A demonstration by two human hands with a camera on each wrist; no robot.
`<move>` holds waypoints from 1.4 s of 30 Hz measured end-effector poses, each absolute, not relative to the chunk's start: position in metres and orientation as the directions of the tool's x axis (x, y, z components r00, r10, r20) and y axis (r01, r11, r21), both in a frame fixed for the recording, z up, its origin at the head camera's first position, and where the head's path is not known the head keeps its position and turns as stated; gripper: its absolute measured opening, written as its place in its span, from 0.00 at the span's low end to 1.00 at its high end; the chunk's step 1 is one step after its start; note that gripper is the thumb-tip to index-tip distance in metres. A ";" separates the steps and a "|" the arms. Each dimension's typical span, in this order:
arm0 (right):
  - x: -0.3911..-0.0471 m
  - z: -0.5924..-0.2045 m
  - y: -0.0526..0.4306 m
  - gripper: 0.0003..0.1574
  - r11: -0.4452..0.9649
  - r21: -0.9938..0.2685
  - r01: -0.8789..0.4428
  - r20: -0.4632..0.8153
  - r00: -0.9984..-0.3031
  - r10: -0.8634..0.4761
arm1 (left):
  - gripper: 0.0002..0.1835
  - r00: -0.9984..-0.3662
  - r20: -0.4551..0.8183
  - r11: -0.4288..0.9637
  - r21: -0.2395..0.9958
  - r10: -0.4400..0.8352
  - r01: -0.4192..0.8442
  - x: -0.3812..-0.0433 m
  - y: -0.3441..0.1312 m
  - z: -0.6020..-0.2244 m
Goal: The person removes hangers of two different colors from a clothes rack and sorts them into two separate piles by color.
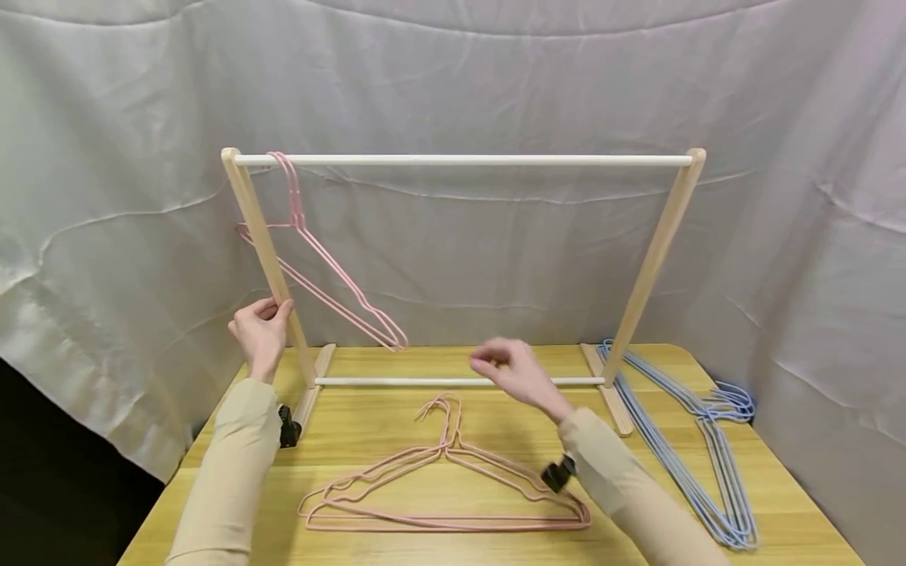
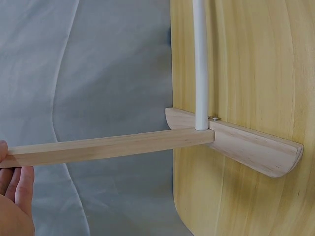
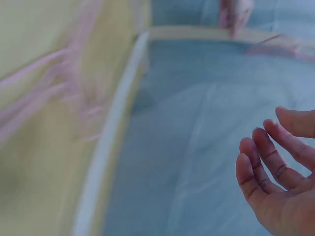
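Note:
My left hand [image 1: 260, 330] grips the left wooden post [image 1: 258, 224] of a small clothes rack; in the left wrist view its fingers [image 2: 24, 189] curl against the post's edge. My right hand [image 1: 520, 373] is in the air over the rack's lower white bar [image 1: 396, 382], fingers loosely bent, holding nothing. Pink hangers [image 1: 340, 271] hang by their hooks from the left end of the upper white bar [image 1: 460, 160]. More pink hangers [image 1: 439, 520] lie overlapped on the table in front of the rack, hooks pointing toward it.
A bundle of blue hangers [image 1: 708, 417] lies on the table [image 1: 800, 503] at the right, partly behind the right foot [image 1: 614, 401] of the rack. Grey curtain [image 1: 460, 86] surrounds the back and sides. The right post [image 1: 654, 263] leans slightly outward in the head view.

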State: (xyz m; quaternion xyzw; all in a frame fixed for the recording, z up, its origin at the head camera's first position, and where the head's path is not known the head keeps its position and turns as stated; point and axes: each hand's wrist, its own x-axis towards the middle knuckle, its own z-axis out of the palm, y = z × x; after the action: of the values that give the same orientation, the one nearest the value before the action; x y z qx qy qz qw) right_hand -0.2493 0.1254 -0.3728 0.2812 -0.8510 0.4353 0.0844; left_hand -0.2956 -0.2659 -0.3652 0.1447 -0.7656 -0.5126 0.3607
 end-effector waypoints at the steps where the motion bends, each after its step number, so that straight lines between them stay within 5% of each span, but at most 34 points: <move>1: -0.253 -0.359 0.114 0.12 0.450 -0.696 -0.560 0.390 -0.821 -0.418 | 0.15 -0.698 0.406 0.434 0.888 -0.590 0.149 -0.296 -0.267 -0.366; 10: -0.282 -0.284 0.008 0.26 0.185 -0.923 -0.337 0.200 -0.831 -0.518 | 0.15 -0.702 0.407 0.426 0.890 -0.584 0.162 -0.294 -0.268 -0.367; 19: -0.291 -0.267 -0.038 0.21 -0.003 -0.986 -0.169 0.151 -0.872 -0.466 | 0.16 -0.716 0.385 0.412 0.899 -0.582 0.149 -0.293 -0.266 -0.366; 42: -0.287 -0.262 -0.042 0.11 0.137 -0.959 -0.248 0.198 -0.934 -0.298 | 0.17 -0.722 0.375 0.416 0.900 -0.581 0.132 -0.293 -0.266 -0.363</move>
State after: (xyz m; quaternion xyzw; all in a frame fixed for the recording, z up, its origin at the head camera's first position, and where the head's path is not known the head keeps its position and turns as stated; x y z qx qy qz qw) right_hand -0.2869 -0.0422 -0.2624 0.1811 -0.7539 0.6312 -0.0201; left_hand -0.2928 -0.2659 -0.3633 0.1460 -0.7685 -0.5202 0.3427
